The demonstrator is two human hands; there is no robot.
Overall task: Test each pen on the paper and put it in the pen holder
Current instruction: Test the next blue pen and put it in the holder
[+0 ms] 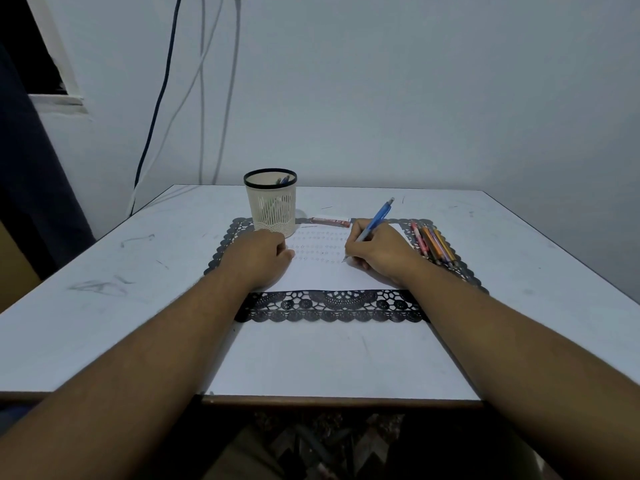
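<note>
Blue pen [375,220] gripped in right hand [379,252], tip on paper [322,268]. Left hand [261,252] loosely curled, resting on paper, holding nothing. Pen holder [272,202] at 11 o'clock, spare pens [433,242] at 3 o'clock on tabletop [104,271].

R hand [379,252] gripping, L hand [261,252] prob. curled

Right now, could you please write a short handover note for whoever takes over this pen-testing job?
Right hand: grips the blue pen, tip on the paper.
Left hand: rests on the paper's left side, fingers loosely curled, holding nothing.
Pen holder: behind the left hand, a few pens already inside.
Done: rows of test marks on the paper.
Left: drop the blue pen in, then test the coloured pens at right and the red pen behind the paper.
</note>
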